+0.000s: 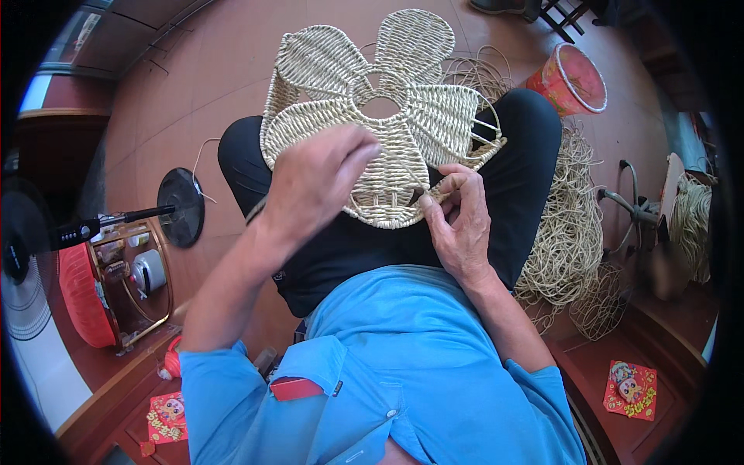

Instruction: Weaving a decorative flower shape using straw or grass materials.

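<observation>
Wickerwork [391, 170] beneath left hand [322, 174], against right hand [463, 221].

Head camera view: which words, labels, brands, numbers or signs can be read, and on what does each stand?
Without copying any wording:
Lower-right red card: gold lettering beside a cartoon figure.
Lower-left red card: gold lettering.
Fan control panel: pale marks, too small to read.
Shirt pocket tag: too small to read.
Red bucket: gold pattern; any lettering is too blurred to read.
Woven flower-shaped piece: no text visible.
</observation>
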Motion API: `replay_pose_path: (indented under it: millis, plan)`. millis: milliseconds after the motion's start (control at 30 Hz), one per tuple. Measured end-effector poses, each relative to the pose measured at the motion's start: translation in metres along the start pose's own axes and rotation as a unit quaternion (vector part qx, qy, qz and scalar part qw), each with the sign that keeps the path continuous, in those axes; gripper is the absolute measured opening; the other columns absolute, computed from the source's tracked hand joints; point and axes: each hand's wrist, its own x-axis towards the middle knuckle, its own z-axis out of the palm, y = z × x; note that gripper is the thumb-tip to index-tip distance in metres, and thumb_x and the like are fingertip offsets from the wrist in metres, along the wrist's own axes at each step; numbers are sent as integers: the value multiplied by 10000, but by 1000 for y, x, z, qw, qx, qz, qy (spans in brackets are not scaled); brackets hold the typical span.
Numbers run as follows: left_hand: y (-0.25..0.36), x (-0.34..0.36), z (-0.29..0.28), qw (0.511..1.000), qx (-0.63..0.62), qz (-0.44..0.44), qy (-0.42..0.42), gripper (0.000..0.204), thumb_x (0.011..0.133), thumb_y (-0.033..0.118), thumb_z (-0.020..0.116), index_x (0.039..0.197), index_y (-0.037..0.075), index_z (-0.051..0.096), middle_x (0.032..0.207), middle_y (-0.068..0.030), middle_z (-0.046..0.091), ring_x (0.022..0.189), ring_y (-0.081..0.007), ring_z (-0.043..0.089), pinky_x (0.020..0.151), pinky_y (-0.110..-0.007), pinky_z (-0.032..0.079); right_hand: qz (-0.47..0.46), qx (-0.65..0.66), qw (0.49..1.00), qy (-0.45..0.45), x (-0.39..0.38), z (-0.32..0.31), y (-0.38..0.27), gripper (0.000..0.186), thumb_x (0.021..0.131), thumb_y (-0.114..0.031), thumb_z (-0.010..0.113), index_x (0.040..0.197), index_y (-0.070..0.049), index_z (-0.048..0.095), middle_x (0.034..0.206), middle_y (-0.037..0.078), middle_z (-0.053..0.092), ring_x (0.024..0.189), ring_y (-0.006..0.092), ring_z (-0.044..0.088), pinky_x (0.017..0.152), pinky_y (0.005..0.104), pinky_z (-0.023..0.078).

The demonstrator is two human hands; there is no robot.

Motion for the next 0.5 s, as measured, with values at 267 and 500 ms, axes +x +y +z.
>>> replay_pose_path:
  millis: [267, 500]
  plan:
    - [-7, 87, 61, 984, 75, 161, -5, 158, 1007, 262, 772, 972, 109, 753, 893, -57, 730, 881, -260, 725, 844, -436, 581, -4, -31, 1000, 0, -3, -1, 1, 179, 929, -23, 823, 1043, -41, 686, 1319, 138, 673, 795, 163, 660, 686, 326, 576]
    - [-16, 82, 57, 960, 140, 240, 11, 156, 987, 270, 782, 1042, 126, 757, 939, -47, 721, 936, -269, 716, 864, -416, 561, -42, -39, 998, 7, -6, -2, 8, 106, 937, -40, 837, 1002, -25, 755, 1324, 140, 676, 772, 160, 652, 684, 318, 575]
